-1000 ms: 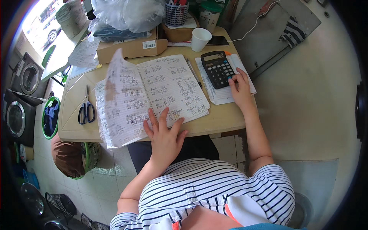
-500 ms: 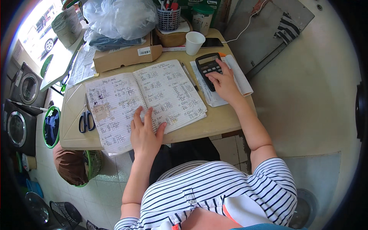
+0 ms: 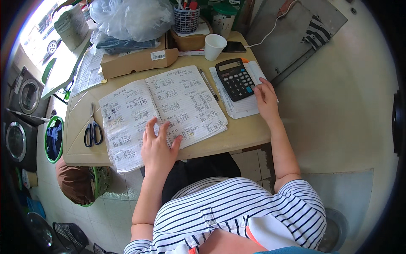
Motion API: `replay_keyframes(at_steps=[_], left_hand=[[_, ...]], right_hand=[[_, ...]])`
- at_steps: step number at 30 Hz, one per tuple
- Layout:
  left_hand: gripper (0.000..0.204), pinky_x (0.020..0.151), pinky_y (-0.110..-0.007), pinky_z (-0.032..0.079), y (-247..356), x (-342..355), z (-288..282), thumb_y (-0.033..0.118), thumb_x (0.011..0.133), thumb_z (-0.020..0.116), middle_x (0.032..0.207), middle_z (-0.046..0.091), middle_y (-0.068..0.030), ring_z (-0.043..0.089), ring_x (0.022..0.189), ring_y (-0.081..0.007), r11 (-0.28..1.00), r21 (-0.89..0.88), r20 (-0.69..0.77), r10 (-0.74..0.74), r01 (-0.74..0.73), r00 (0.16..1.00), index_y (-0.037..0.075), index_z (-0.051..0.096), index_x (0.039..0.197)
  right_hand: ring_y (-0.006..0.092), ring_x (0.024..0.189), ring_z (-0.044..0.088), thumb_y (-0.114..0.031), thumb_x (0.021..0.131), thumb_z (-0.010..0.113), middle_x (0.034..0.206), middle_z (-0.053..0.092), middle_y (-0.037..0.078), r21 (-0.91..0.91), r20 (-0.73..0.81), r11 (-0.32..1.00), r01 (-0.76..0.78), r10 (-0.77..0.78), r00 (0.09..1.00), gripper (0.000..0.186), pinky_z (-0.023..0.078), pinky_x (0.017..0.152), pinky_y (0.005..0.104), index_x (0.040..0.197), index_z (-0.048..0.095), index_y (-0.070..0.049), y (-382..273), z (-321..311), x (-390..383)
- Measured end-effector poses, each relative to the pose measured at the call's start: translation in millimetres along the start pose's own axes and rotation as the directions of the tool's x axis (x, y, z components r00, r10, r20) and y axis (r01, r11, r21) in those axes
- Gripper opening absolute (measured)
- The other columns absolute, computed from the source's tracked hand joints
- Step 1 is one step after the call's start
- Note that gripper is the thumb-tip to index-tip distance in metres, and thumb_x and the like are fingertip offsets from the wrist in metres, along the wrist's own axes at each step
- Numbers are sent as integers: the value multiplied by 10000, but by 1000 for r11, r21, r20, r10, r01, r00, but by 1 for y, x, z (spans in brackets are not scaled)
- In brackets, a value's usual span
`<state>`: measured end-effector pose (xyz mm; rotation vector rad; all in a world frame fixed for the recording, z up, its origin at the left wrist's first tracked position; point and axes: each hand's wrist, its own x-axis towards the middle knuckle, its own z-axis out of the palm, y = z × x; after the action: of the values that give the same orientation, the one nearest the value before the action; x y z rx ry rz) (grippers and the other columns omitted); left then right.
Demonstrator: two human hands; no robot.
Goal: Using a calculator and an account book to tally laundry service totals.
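Notebook (image 3: 188, 91): spiral-bound, lying open on the desk (image 3: 207, 142), both pages filled with handwriting; lower edge overhanging the desk's front at the left.
Left hand (image 3: 159, 148): laid on the notebook's lower middle, across the spiral; fingers spread and loosely bent, gripping nothing.
Calculator (image 3: 235, 79): black, grey and blue keys, face up, set slantwise on papers (image 3: 246, 109) right of the notebook.
Right hand (image 3: 267, 103): at the calculator's lower right corner, above the papers; fingers part-open, slightly curled, no grip seen; cannot tell whether the thumb touches the calculator.
Pen (image 3: 209, 84): between notebook and papers.
Scissors (image 3: 93, 132): dark-handled, left of the notebook, points away from the person.
Cup (image 3: 215, 47): white, upright, behind the pen.
Phone (image 3: 234, 47): dark, flat, just beside the cup.
Box (image 3: 137, 62): brown cardboard, behind the notebook, plastic bag (image 3: 133, 20) on top.
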<state>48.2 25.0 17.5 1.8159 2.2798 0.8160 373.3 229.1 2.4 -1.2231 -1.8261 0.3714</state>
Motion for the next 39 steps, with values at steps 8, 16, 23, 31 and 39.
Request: replay_keyframes(at_steps=[8, 16, 23, 31, 39], left_hand=[[474, 1202, -587, 235, -10, 17, 5, 410, 898, 738, 1449, 489, -169, 373, 1434, -421, 990, 121, -41, 82, -76, 996, 90, 689, 1245], [584, 1254, -582, 141, -14, 20, 16, 445, 909, 702, 1624, 349, -160, 238, 1535, -431, 993, 100, -15, 70, -69, 997, 142, 606, 1399], [575, 1258, -565, 137, -16, 19, 19, 454, 923, 682, 1642, 338, -131, 230, 1548, -398, 989, 134, -13, 61, -59, 998, 163, 599, 1412], [574, 1255, -566, 143, -16, 18, 18, 478, 936, 656, 1637, 346, -127, 239, 1544, -399, 989, 133, -18, 67, -64, 998, 166, 597, 1415], [566, 1254, -571, 149, -15, 18, 16, 453, 928, 669, 1628, 354, -138, 246, 1539, -405, 991, 121, -23, 64, -61, 998, 152, 603, 1402]], right_hand=[[373, 1219, 607, -121, 982, 667, 1409, 539, 232, -211, 36, 937, 280, -278, 960, 144, 546, 925, 404, 1031, 675, 14, 16, 5, 1], [391, 1311, 537, -120, 988, 654, 1441, 489, 249, -4, 91, 1000, 9, -8, 996, 133, 532, 956, 412, 936, 622, -2, -11, 11, -4], [435, 1414, 430, -184, 979, 679, 1562, 408, 207, -37, 109, 987, 156, -151, 983, 120, 378, 1151, 523, 1012, 752, -93, -27, 19, -1], [473, 1512, 259, -210, 956, 699, 1614, 386, 117, -292, 206, 919, 266, -211, 956, 106, 165, 1190, 700, 1004, 780, -161, -42, 36, 25], [421, 1507, 305, -218, 976, 678, 1576, 462, 113, -116, 164, 973, 199, -179, 970, 153, 123, 1194, 700, 972, 794, -118, -23, 36, 27]])
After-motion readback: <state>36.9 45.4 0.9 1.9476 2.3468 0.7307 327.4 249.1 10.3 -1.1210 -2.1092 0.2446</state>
